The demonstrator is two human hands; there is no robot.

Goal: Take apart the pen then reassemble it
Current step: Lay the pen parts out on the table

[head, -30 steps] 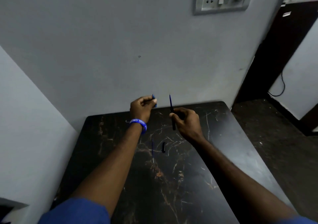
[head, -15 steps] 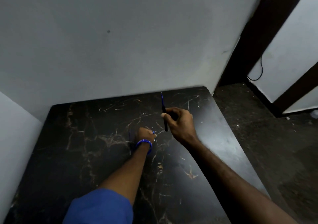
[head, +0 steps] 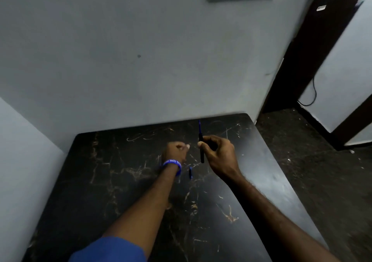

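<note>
We pinch the pen barrel (head: pixel 201 151) upright in the right hand (head: pixel 219 157). The left hand (head: pixel 176 150), at 9 o'clock, is curled closed, contents unseen. We align parts coaxially before inserting.

wristband (head: pixel 172 163) | white lettering (blurred) | unreadable; no other text
</note>
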